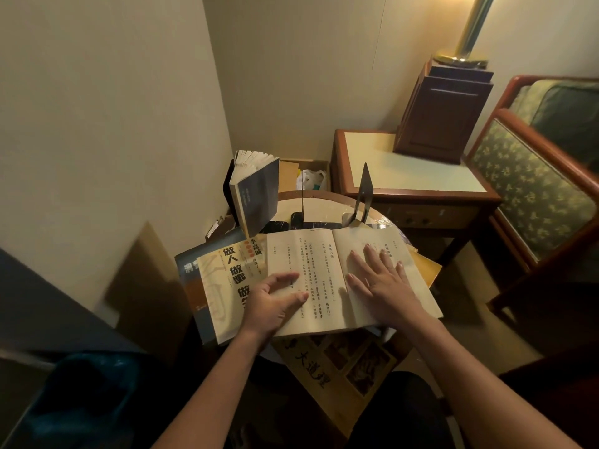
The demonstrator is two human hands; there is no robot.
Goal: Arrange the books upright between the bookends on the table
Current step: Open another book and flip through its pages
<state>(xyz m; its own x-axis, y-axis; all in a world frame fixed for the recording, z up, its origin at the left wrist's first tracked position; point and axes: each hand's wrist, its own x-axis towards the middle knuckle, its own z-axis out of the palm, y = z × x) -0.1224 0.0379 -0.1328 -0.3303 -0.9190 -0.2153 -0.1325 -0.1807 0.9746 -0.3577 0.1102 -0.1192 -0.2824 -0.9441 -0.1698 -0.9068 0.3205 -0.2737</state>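
Note:
An open book (319,273) with cream pages lies flat on the small round table (327,197). My right hand (381,281) rests flat on its right page, fingers spread. My left hand (275,301) holds the lower left page edge between thumb and fingers. Under the open book on the left lies a yellow-covered book (223,280) with bold black characters, on top of a blue book (189,267). A dark blue book (256,196) stands upright at the back left. Two thin black metal bookends stand behind: one (302,202) seen edge-on, one (363,192) further right.
Another book with a brown picture cover (340,367) lies at the table's near edge. A wooden side table (415,189) with a dark wooden box (444,111) and a lamp base stands at right, next to a green patterned armchair (531,196). A cardboard box (308,175) sits behind the table.

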